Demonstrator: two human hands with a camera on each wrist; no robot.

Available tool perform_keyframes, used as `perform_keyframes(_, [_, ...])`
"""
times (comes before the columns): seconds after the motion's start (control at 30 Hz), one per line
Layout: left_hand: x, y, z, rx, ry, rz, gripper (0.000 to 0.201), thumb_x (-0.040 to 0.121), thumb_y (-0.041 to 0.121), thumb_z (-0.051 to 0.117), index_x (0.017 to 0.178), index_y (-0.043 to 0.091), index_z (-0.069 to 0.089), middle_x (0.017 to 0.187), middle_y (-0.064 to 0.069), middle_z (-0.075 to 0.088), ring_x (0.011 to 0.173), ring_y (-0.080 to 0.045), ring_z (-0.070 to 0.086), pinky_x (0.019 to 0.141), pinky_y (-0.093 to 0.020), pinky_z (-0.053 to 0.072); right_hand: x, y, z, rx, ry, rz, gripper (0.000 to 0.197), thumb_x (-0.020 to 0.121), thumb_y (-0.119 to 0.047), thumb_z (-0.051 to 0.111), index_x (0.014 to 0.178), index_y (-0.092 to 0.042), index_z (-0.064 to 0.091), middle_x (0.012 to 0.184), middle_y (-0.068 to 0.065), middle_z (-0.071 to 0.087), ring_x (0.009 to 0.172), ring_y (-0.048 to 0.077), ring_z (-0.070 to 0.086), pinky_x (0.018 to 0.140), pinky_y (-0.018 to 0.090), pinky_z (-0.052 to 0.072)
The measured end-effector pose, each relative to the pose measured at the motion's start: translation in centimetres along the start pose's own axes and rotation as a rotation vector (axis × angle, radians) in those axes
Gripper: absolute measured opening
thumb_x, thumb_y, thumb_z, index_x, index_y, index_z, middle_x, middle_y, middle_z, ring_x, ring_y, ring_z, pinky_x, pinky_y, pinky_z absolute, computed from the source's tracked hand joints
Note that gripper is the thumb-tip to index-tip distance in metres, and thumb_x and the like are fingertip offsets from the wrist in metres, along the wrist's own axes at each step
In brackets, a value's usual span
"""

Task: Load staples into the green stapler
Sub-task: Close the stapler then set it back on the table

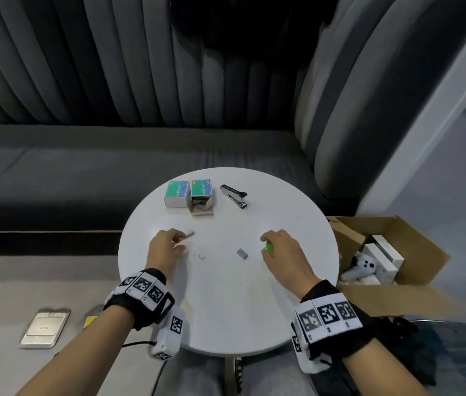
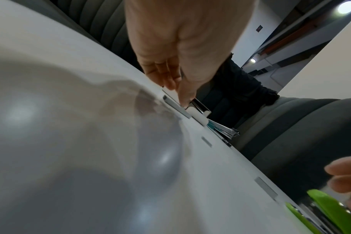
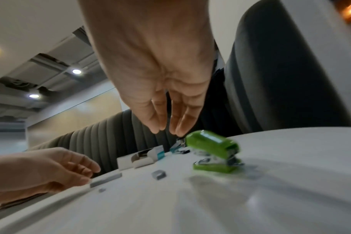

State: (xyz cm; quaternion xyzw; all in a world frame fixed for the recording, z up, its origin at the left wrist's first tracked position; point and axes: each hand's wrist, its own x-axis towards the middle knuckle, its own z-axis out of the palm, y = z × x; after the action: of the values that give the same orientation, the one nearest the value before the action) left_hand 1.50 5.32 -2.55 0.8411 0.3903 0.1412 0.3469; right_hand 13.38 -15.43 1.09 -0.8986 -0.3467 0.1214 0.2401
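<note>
The green stapler point(image 1: 269, 248) stands on the round white table point(image 1: 226, 310), mostly hidden under my right hand point(image 1: 266, 244). The right wrist view shows the green stapler point(image 3: 214, 150) blurred, with its top tilted up off the base. My right hand point(image 3: 168, 131) hovers over it with straight fingers, the tips at the top's far end. A silver staple strip point(image 1: 189, 232) lies flat on the table. My left hand point(image 1: 179, 238) reaches it with loosely bent fingers, and its thumb tip touches the staple strip point(image 2: 176, 107). A short staple block point(image 1: 242, 253) and one loose staple point(image 1: 201, 256) lie between my hands.
At the table's far side stand a closed staple box point(image 1: 177, 193), an open staple box point(image 1: 201, 197) and a black stapler point(image 1: 234, 195). A cardboard box point(image 1: 414, 247) holding a white controller point(image 1: 360, 267) sits on the floor to the right. A grey sofa point(image 1: 111, 167) runs behind.
</note>
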Motion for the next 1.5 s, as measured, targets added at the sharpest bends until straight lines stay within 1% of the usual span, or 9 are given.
perform_keyframes(0.2, [0.8, -1.7, -0.8, 0.036, -0.124, -0.041, 0.042, 0.081, 0.003, 0.060, 0.122, 0.007, 0.050, 0.122, -0.017, 0.052, 0.111, -0.033, 0.051, 0.099, -0.038, 0.039, 1.8, -2.4, 2.6, -0.143, -0.264, -0.019, 0.044, 0.092, -0.003, 0.036, 0.133, -0.015, 0.045, 0.126, 0.016, 0.052, 0.116, 0.031, 0.051, 0.091, 0.030, 0.041])
perform_keyframes(0.33, [1.6, -1.7, -1.4, 0.022, -0.170, -0.055, 0.050, 0.081, 0.003, 0.060, 0.128, 0.008, 0.042, 0.126, -0.016, 0.049, 0.110, -0.030, 0.051, 0.099, -0.033, 0.039, 3.0, -3.1, 3.7, -0.185, -0.294, -0.007, 0.045, 0.090, 0.000, 0.034, 0.131, -0.013, 0.048, 0.120, 0.020, 0.050, 0.114, 0.037, 0.050, 0.095, 0.038, 0.044])
perform_keyframes(0.47, [2.5, -1.4, -1.6, 0.094, -0.191, -0.038, 0.050, 0.083, 0.011, 0.060, 0.129, 0.014, 0.043, 0.130, -0.015, 0.045, 0.118, -0.030, 0.046, 0.104, -0.036, 0.037, 3.7, -3.8, 4.9, -0.206, -0.267, -0.009, 0.033, 0.091, 0.000, 0.035, 0.116, -0.006, 0.057, 0.103, 0.013, 0.045, 0.108, 0.033, 0.053, 0.077, 0.027, 0.040])
perform_keyframes(0.57, [3.2, -0.9, -1.5, 0.170, -0.225, -0.009, 0.039, 0.085, 0.018, 0.059, 0.123, 0.016, 0.052, 0.128, -0.013, 0.047, 0.119, -0.031, 0.045, 0.104, -0.040, 0.039, 4.0, -4.4, 5.4, -0.180, -0.246, -0.003, 0.030, 0.092, 0.000, 0.036, 0.111, -0.005, 0.059, 0.110, 0.017, 0.052, 0.104, 0.030, 0.055, 0.075, 0.026, 0.037])
perform_keyframes(0.7, [4.2, -0.4, -1.1, 0.153, -0.266, -0.061, 0.023, 0.084, 0.019, 0.060, 0.106, 0.012, 0.061, 0.113, -0.012, 0.061, 0.099, -0.024, 0.057, 0.089, -0.029, 0.046, 4.9, -5.5, 5.9, -0.072, -0.231, 0.015, 0.027, 0.087, 0.000, 0.043, 0.104, -0.003, 0.063, 0.107, 0.020, 0.064, 0.102, 0.031, 0.058, 0.078, 0.028, 0.042])
perform_keyframes(0.97, [6.0, -0.6, -1.4, 0.081, -0.177, -0.159, 0.025, 0.084, 0.018, 0.060, 0.105, 0.005, 0.059, 0.112, -0.015, 0.062, 0.102, -0.028, 0.058, 0.088, -0.031, 0.047, 9.5, -7.7, 7.2, 0.241, -0.220, 0.162, 0.009, 0.079, -0.008, 0.057, 0.075, -0.016, 0.054, 0.061, 0.007, 0.057, 0.052, 0.013, 0.048, 0.067, 0.027, 0.048])
perform_keyframes(1.13, [7.2, -0.5, -0.9, -0.006, -0.171, -0.168, 0.031, 0.083, 0.021, 0.064, 0.108, 0.004, 0.057, 0.110, -0.016, 0.063, 0.102, -0.026, 0.059, 0.087, -0.028, 0.045, 12.0, -8.3, 7.7, 0.373, -0.179, 0.229, 0.007, 0.080, -0.004, 0.059, 0.082, -0.011, 0.056, 0.068, 0.016, 0.058, 0.043, 0.015, 0.050, 0.038, 0.014, 0.039])
perform_keyframes(1.33, [7.2, -0.3, -0.9, 0.008, -0.180, -0.092, 0.025, 0.084, 0.018, 0.062, 0.105, 0.005, 0.058, 0.102, -0.013, 0.064, 0.092, -0.024, 0.057, 0.084, -0.028, 0.045, 12.3, -8.1, 7.3, 0.454, -0.198, 0.219, 0.024, 0.081, -0.012, 0.065, 0.103, -0.009, 0.057, 0.062, 0.006, 0.057, 0.055, 0.021, 0.055, 0.066, 0.030, 0.049])
perform_keyframes(1.5, [4.5, 0.0, -2.0, 0.085, -0.400, 0.086, 0.017, 0.080, 0.022, 0.067, 0.094, 0.013, 0.062, 0.087, 0.000, 0.055, 0.081, -0.015, 0.051, 0.076, -0.023, 0.044, 10.4, -6.7, 5.1, 0.415, -0.177, 0.156, 0.025, 0.084, -0.009, 0.059, 0.108, -0.003, 0.056, 0.069, 0.005, 0.057, 0.057, 0.018, 0.054, 0.059, 0.025, 0.048])
